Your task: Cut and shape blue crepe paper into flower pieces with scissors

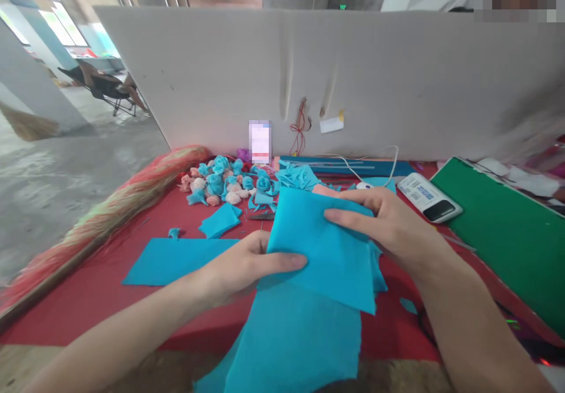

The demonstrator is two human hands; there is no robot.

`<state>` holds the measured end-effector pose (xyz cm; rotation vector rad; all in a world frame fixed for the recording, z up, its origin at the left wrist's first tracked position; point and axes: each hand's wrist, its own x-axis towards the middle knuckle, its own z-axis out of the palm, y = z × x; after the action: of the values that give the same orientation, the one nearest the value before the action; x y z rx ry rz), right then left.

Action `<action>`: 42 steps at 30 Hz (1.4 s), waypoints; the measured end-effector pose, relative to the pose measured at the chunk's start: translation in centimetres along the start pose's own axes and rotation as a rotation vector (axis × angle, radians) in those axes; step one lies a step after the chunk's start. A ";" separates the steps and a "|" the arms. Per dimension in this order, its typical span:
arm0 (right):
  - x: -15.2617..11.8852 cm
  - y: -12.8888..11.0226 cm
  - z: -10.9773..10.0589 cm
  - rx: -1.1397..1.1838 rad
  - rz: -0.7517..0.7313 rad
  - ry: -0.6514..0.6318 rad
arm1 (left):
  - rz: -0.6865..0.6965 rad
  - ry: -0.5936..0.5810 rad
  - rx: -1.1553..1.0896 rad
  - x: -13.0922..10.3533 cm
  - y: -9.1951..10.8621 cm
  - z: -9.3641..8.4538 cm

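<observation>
Though thin, blue sheet (322, 246) between fingers (286, 262)

Left forearm (145, 325): bare, it slanted up from the bottom left corner toward the middle of the view.
Left wrist: it ran nearly in line with the forearm.
Left grip (249, 263): closed in a pinch, its thumb (285, 262) lay straight and pointed right; the other fingers curled behind, mostly hidden.
Right forearm (463, 299): bare, it rose from the bottom right corner and leaned left.
Right grip (388, 219): also pinched, it sat higher than the left, its thumb pointing left below a bent index finger.
Spacing: the two stood near each other, apart, thumbs facing inward.
</observation>
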<state>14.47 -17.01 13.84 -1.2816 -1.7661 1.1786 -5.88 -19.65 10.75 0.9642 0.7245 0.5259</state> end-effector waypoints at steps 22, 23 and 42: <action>-2.8 14.3 1.0 -0.070 0.249 0.445 | 0.477 0.022 1.713 2.5 -6.4 -1.5; -2.8 14.5 0.9 -0.081 0.243 0.458 | 0.510 -0.088 1.715 3.5 -7.5 -1.1; -4.9 14.5 1.8 0.077 0.466 0.292 | 0.349 0.152 1.815 -0.2 -10.3 -2.5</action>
<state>19.69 -20.48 -0.23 -1.7771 -1.2361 1.2116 -7.00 -23.39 0.92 2.7856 1.1398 0.0957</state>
